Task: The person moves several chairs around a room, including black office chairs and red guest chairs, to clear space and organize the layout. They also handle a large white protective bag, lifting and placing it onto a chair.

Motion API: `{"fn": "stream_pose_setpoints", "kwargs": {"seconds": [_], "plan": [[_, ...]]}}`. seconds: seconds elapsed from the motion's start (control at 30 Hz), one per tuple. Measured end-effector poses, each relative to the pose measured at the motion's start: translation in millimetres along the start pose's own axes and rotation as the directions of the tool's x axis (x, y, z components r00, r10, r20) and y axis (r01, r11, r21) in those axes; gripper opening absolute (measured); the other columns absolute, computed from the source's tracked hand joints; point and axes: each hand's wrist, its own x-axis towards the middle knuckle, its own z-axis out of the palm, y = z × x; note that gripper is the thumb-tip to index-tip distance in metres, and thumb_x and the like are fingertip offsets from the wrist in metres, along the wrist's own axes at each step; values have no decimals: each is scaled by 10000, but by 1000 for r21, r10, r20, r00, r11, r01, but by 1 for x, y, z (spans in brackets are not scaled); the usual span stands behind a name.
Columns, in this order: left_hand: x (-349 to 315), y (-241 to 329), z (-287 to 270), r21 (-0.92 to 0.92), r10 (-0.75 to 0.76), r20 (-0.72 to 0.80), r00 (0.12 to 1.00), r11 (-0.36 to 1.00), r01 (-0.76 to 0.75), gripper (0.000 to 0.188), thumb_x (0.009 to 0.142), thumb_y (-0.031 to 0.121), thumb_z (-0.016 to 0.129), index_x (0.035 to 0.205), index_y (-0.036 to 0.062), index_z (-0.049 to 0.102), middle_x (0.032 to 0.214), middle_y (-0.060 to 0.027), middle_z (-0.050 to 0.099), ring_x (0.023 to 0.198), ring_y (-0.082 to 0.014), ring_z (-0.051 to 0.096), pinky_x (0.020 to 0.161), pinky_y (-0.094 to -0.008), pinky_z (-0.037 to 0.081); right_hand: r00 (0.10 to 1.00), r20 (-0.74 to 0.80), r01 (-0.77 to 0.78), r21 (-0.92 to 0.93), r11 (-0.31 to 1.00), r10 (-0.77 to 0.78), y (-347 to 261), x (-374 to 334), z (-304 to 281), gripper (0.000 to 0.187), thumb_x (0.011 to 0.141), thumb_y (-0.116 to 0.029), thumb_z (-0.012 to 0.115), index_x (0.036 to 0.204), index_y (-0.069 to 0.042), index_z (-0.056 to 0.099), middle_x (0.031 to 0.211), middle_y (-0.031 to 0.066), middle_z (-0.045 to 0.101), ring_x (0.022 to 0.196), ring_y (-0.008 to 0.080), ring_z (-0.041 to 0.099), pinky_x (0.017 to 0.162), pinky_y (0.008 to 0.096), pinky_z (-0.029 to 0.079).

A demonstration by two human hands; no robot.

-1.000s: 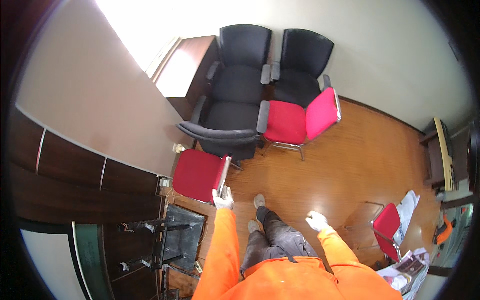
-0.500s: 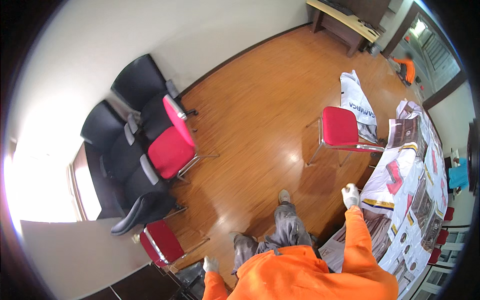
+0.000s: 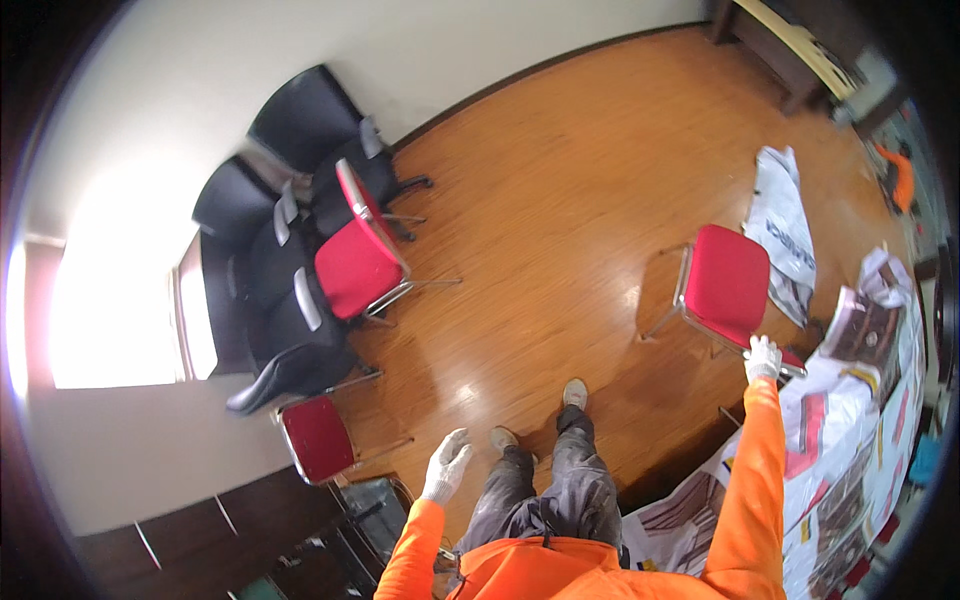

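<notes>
Touching a red chair, the right hand leaves its grip unclear; the left hand spreads its fingers.

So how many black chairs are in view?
3: the far chair by the wall, the middle chair beside it, and the near chair facing the middle one.

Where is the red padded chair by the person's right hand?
In the head view, the red padded chair is right of centre, with the white-gloved right hand at its near edge and a white sheet just beyond it.
</notes>
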Motion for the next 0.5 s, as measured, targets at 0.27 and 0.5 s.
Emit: {"fn": "stream_pose_setpoints", "kwargs": {"seconds": [0.27,0.5], "plan": [[-21,-105,-26,134,-61,-56,997,989,68,454,928,280,631,1289,15,558,1206,-131,644,1109,-202,608,973,-310,458,966,156,245,-314,917,-205,-39,15,12,113,880,-199,604,978,-157,641,981,78,661,942,239,668,790,401,546],[-2,-150,8,-369,-104,66,992,921,121,460,926,309,637,1273,15,563,1137,-97,656,1011,-214,620,889,-328,486,909,-56,407,-100,908,-413,-209,-42,-62,124,832,-154,573,815,-86,675,860,149,699,813,328,702,714,452,558]]}}
